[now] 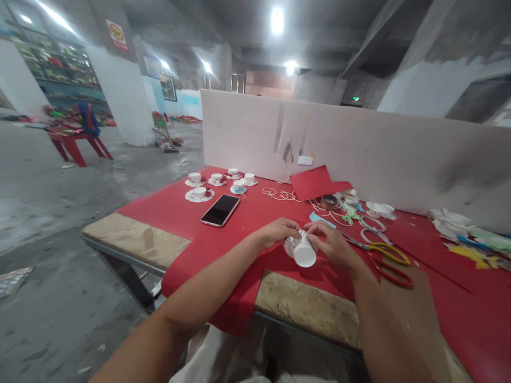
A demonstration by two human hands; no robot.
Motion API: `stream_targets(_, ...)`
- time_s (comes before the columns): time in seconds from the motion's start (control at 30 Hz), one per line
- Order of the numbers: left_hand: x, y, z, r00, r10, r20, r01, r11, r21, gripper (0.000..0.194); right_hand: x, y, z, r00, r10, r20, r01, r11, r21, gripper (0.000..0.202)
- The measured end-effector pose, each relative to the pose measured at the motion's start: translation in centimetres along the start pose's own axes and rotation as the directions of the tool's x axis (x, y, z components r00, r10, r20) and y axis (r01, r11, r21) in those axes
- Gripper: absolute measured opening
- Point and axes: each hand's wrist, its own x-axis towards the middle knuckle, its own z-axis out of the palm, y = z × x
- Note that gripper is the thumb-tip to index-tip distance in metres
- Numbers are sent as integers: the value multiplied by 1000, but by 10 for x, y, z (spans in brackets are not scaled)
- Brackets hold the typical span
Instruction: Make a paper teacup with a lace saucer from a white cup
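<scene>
Gripping the white cup (305,255) between both hands, you had it tilted over the front part of the desk (307,308), its round white face toward you and a lacy frill on its left side. Your left hand (281,230) had its fingertips drawn in on the cup's far edge, and your right hand (330,243) was curled against its right side, fingers bent over the top.

Just beside your right hand lay the scissors (389,254), with yellow and red handles, the nearest thing in the way on that side. Beyond were a blue strip (322,220), a tape roll (329,201), green bows (350,214) and loops of white cord (279,195). Farther right, white cloth pieces (451,222) and yellow scraps (471,256) crowded the desk.

To the left, the phone (220,210) lay face up, well apart from the cup, between you and six finished-looking small cups (200,192) on frilled bases. Red sheeting (223,255) covered much of the desk, with bare wood at the front edge. A folded red sheet (315,183) leaned near the pale board (359,143), which stood upright along the back and closed off the far side.
</scene>
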Motion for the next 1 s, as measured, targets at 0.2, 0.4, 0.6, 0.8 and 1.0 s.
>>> stream_targets(0.2,0,-1,4,997,58,-56,-56,998,39,18,1,-3,1,999,17,-33,-17,1000,-10,6)
stream_targets(0.4,-1,0,12,986,128,-105,-116,987,113,14,2,-4,1,997,48,-54,-50,998,-39,7)
stream_targets(0.6,2,-4,12,967,202,-153,-170,965,197,16,3,-7,1,980,182,-82,-172,978,120,9)
stream_targets(0.8,-1,1,13,972,186,-144,-158,970,185,16,2,-11,-5,962,271,-23,-242,890,386,23)
stream_targets(1.0,-3,3,14,972,184,-145,-162,975,154,14,-2,0,-10,931,364,-31,-297,803,518,38)
